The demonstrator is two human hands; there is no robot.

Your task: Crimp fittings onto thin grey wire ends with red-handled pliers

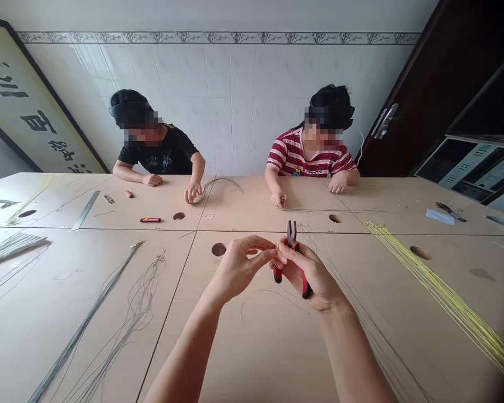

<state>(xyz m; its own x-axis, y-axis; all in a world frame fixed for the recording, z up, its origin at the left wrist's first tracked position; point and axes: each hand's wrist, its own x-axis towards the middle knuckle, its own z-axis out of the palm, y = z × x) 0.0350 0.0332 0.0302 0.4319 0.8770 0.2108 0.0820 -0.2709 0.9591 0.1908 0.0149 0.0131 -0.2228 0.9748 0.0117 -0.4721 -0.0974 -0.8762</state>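
Observation:
Over the middle of the table, my left hand (pixel 239 268) is closed in a pinch, its thumb and forefinger pressed together. Whatever lies between those fingertips is too small to make out. My right hand (pixel 311 274) meets it and holds red-and-black pliers (pixel 292 232), jaws pointing up and away from me, handles in the palm. The right thumb and forefinger also come together close to the left fingertips. Below the hands, a thin grey cord (pixel 252 295) curves across the tabletop.
Grey-green cord bundles (pixel 105 291) with metal ends lie left; yellow cords (pixel 428 280) stretch along the right. Two people sit opposite, one in black (pixel 163 151), one in red stripes (pixel 294 151). A steel ruler (pixel 86 210), a box cutter (pixel 451 211) and a round table hole (pixel 219 249) are also visible.

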